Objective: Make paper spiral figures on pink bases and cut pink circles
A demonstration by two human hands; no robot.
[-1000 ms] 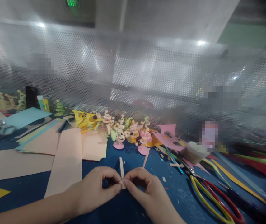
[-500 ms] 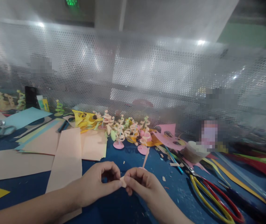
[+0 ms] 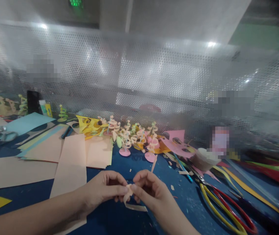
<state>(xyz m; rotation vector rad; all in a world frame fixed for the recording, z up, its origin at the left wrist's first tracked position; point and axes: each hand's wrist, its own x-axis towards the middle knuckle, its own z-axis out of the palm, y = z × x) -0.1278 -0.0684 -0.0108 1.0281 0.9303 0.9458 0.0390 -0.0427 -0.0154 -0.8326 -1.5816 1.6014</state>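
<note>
A small pale peach paper piece (image 3: 129,189) is pinched between the thumbs and fingers of my left hand (image 3: 102,189) and my right hand (image 3: 151,191). From it a narrow curled paper strip (image 3: 135,207) hangs down and bends to the right, below the fingertips. Both hands are low in the middle of the view, over the blue table surface (image 3: 119,222), their fingertips almost touching. Behind them stand several spiral paper figures (image 3: 129,135), some on round pink bases (image 3: 124,152).
Peach paper sheets (image 3: 72,163) lie on the left, with silver scissors (image 3: 1,137) beyond. At the right are red-and-yellow-handled scissors (image 3: 222,209), a white cup (image 3: 206,159) and paper strips. A perforated metal panel (image 3: 92,71) stands behind the table.
The curled strip now shows hanging below my fingers; earlier only a small piece was visible between them. The fingers of my right hand have shifted slightly.
</note>
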